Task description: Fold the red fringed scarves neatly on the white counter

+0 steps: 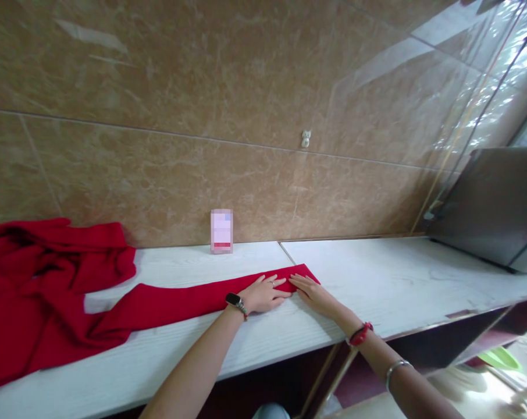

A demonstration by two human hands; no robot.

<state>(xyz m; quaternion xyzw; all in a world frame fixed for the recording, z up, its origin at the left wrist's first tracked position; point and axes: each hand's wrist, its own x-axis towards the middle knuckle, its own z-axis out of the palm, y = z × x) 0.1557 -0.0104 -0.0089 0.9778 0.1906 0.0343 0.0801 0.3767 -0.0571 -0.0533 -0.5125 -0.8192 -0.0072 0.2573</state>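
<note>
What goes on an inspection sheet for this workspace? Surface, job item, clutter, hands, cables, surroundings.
Surface: white counter, seam across it, dark patch on the front edge.
Job item: red cloth, bunched at the left, with a narrow strip running right, under the hands.
Clutter: phone standing upright near the wall, screen blurred.
Hands: left hand and right hand both palm down on the strip near its right end, fingers extended.
Cables: thin lines at the right, possibly cords; cannot tell.
Surroundings: brown tiled wall with a small white figure; grey box at the right; green basin below.
</note>
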